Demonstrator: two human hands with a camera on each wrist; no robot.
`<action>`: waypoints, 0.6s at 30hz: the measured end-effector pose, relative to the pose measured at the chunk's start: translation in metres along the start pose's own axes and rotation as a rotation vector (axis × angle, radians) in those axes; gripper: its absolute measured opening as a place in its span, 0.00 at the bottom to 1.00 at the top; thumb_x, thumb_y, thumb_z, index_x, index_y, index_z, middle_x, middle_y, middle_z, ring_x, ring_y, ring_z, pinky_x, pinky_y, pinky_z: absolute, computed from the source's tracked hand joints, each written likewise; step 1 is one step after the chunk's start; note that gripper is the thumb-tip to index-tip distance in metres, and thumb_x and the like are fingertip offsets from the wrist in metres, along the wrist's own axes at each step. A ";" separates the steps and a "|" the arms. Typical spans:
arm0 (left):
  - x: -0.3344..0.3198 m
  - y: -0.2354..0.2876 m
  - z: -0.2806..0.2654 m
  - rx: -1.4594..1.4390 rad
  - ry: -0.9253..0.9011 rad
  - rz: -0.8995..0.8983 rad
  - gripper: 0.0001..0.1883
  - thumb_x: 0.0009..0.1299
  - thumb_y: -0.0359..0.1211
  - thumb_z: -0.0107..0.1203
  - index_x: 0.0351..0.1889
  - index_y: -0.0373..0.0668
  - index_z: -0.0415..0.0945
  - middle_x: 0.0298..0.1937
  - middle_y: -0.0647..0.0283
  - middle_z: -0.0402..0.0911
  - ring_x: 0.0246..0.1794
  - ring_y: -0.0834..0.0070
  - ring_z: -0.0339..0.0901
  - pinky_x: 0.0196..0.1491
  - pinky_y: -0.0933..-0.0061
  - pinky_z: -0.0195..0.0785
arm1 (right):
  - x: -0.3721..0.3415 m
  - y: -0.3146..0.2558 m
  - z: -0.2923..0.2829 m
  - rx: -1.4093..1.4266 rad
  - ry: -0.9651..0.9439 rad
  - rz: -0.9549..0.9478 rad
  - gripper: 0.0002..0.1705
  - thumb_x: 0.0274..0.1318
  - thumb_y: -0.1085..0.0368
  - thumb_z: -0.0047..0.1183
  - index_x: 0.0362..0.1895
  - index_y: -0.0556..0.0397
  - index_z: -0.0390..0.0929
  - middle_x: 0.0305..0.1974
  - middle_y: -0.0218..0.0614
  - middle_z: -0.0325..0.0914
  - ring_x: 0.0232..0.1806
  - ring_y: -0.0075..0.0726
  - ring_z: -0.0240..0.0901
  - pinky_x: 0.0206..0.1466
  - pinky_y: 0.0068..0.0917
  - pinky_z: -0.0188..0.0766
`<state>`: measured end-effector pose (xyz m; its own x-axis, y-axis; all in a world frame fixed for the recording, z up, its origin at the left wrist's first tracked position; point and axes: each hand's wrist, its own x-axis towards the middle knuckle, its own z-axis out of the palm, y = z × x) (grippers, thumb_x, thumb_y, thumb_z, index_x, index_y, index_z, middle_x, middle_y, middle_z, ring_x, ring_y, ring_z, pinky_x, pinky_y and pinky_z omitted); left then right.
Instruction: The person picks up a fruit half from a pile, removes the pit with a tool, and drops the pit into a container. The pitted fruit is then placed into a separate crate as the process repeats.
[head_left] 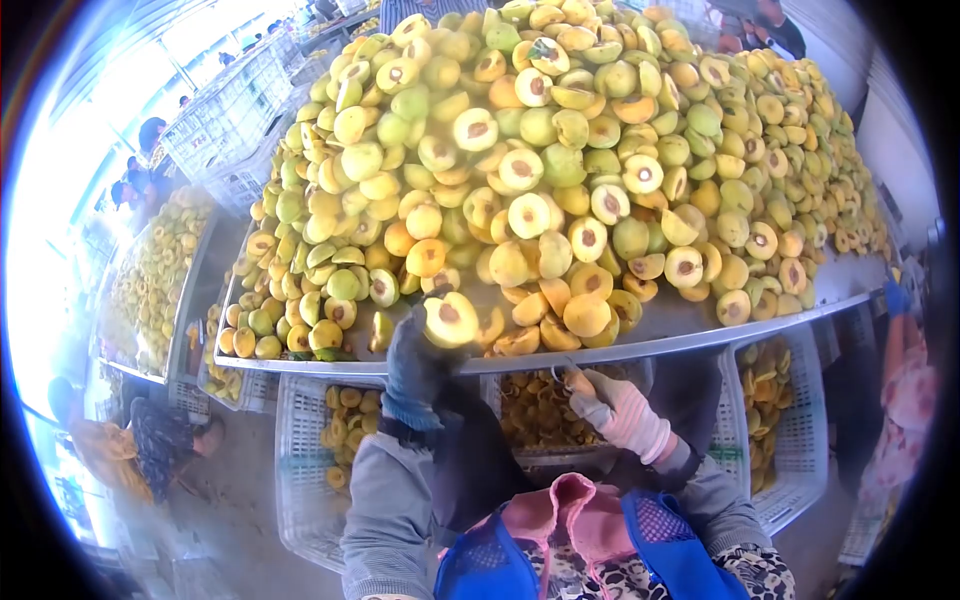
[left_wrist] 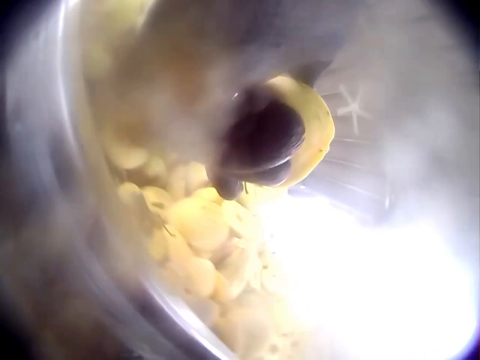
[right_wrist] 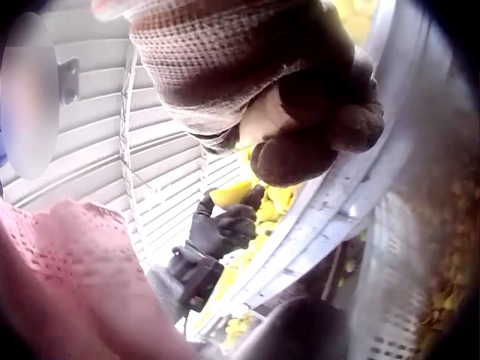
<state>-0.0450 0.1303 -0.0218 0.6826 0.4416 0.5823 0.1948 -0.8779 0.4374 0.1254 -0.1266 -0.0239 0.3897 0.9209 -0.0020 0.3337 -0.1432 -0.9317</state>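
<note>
In a dark glove, my left hand (head_left: 412,368) (left_wrist: 262,135) (right_wrist: 221,229) grips a yellow fruit half (head_left: 450,320) (left_wrist: 319,139) (right_wrist: 231,195) at the table's near edge. The half's cut face with its brown centre shows in the head view. My right hand (head_left: 628,412) (right_wrist: 255,82), in a pale knitted glove, is lower and to the right, fingers curled round a small tool (head_left: 577,380) with a tan handle and a thin metal end; in the right wrist view the fingers hide most of it. A large heap of fruit halves (head_left: 520,170) covers the metal table (head_left: 670,325).
The table's raised metal rim (head_left: 640,349) runs between the hands and the heap. Below stand white crates (head_left: 300,470) (head_left: 805,440) holding fruit pieces, with darker pieces (head_left: 545,410) between the legs. Stacked crates (head_left: 225,110), another fruit table and other people are farther off.
</note>
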 end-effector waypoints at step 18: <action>-0.007 0.113 0.060 -1.295 0.112 -0.424 0.27 0.73 0.40 0.53 0.64 0.32 0.66 0.57 0.47 0.76 0.56 0.58 0.76 0.61 0.61 0.70 | -0.014 -0.031 -0.003 -0.149 0.154 -0.047 0.30 0.70 0.46 0.44 0.63 0.55 0.69 0.31 0.55 0.80 0.35 0.61 0.79 0.37 0.46 0.73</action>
<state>0.0143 0.0168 -0.0175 0.6638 0.6977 0.2693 -0.4622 0.0997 0.8811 0.1117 -0.1361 0.0062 0.4939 0.8630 0.1060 0.4727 -0.1642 -0.8658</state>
